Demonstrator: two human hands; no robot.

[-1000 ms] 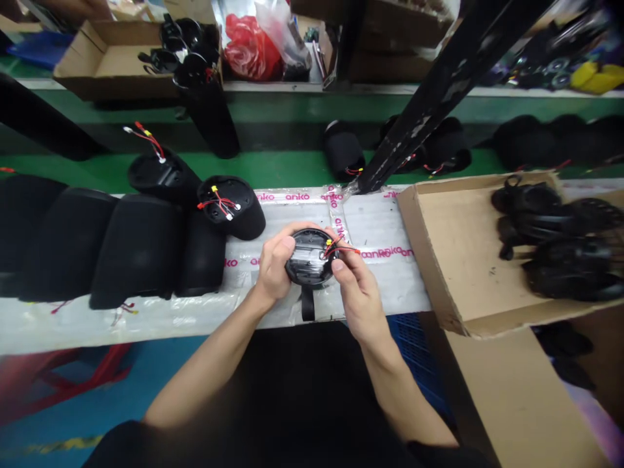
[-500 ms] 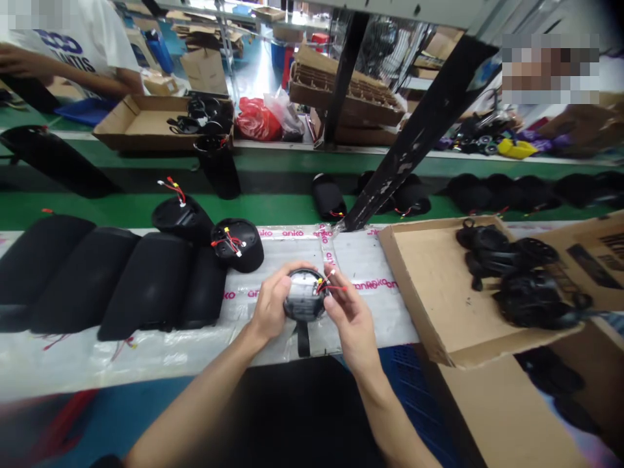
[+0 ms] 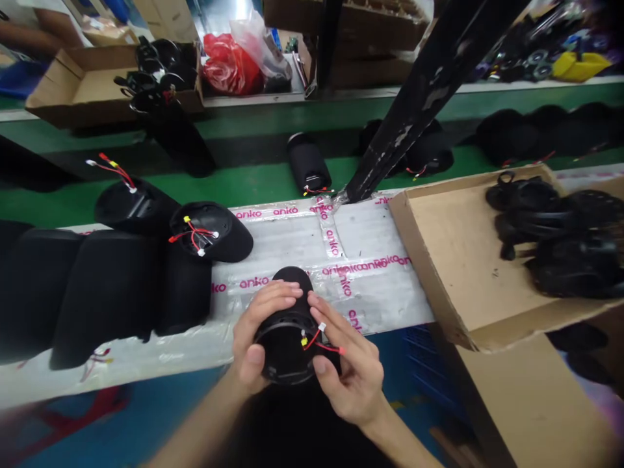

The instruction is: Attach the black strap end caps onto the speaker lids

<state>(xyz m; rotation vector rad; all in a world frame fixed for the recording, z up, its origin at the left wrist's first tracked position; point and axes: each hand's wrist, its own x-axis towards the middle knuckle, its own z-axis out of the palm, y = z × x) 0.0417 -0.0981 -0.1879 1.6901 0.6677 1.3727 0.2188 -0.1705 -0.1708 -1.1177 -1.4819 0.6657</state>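
Note:
Between my hands is a black cylindrical housing [image 3: 287, 351], tilted so its round end faces me and its body points away over the bench edge. My left hand [image 3: 260, 331] wraps its left side, fingers on top and thumb by the rim. The right side is gripped by my right hand [image 3: 346, 361], with the thumb near the rim. Red wires [image 3: 316, 341] with yellow and white connectors stick out of the end beside my right fingers. To the left, a similar housing [image 3: 214, 231] lies with its wired end showing, beside another housing [image 3: 136, 208] with raised wires.
More black housings [image 3: 110, 283] lie in a row on the left of the plastic-wrapped bench [image 3: 287, 237]. A cardboard tray [image 3: 439, 286] with black parts [image 3: 560, 221] stands at right. A dark slanted post [image 3: 414, 104] rises behind. Across the green strip, another person's arm [image 3: 53, 29] shows.
The housing has come nearer to me and been tilted, so its body now shows beyond my fingers. Both hands keep hold of it. My view has tipped downward.

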